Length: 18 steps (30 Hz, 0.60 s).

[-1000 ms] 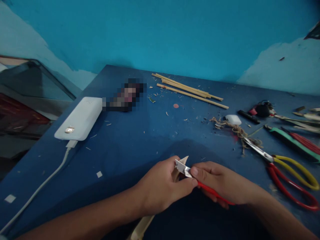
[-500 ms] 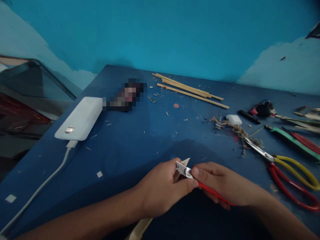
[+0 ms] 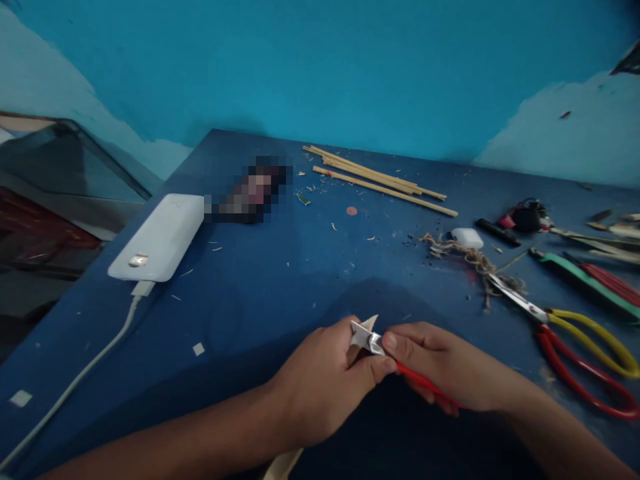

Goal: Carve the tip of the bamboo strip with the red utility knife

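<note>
My left hand (image 3: 327,380) is closed round a pale, flat strip (image 3: 284,463), whose lower end shows below my wrist and whose pointed tip rises past my fingers. In my right hand (image 3: 437,363) is a red-handled cutter (image 3: 425,381), gripped near its metal collar. The cutter's blade (image 3: 361,335) lies against the strip at its upper end. My left thumb touches the cutter close to my right fingertips. Both hands are together above the front of the blue table (image 3: 260,287).
Thin wooden sticks (image 3: 385,180) lie at the back. A white power bank (image 3: 157,237) with a cable and a blurred object (image 3: 250,193) are at left. On the right are scissors (image 3: 545,317), twine (image 3: 480,263), a white case (image 3: 467,238) and a green-edged tool (image 3: 585,283).
The blade has tilted slightly against the strip. The strip's lower end has shifted a little to the right and down. Both hands keep their hold.
</note>
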Each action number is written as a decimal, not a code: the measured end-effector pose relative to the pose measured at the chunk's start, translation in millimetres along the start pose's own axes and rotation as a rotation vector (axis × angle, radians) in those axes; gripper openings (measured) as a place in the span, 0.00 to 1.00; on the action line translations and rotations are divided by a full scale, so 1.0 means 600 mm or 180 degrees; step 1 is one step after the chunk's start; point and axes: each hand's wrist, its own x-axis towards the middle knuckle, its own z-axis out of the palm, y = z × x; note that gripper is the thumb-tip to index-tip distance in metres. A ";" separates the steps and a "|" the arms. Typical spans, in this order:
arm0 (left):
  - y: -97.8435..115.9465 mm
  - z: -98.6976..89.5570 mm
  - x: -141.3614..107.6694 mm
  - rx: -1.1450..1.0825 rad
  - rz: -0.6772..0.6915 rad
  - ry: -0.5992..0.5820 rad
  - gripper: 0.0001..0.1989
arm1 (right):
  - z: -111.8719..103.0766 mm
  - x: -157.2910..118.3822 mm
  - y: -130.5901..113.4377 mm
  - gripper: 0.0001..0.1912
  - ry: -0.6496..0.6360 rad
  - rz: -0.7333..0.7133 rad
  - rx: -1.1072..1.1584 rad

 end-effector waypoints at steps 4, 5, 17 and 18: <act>-0.003 0.003 0.001 -0.0101 0.0036 0.0048 0.12 | 0.002 0.001 -0.002 0.26 0.0070 -0.0012 -0.0012; -0.003 0.003 0.000 -0.0126 0.0048 0.0067 0.12 | 0.003 0.001 -0.003 0.26 0.0087 -0.0026 -0.0020; -0.003 0.004 -0.001 -0.0135 0.0095 0.0116 0.12 | 0.010 -0.001 -0.004 0.25 0.0240 -0.0205 -0.0077; -0.003 0.004 0.000 -0.0108 0.0100 0.0135 0.11 | 0.011 -0.001 -0.004 0.25 0.0263 -0.0226 -0.0078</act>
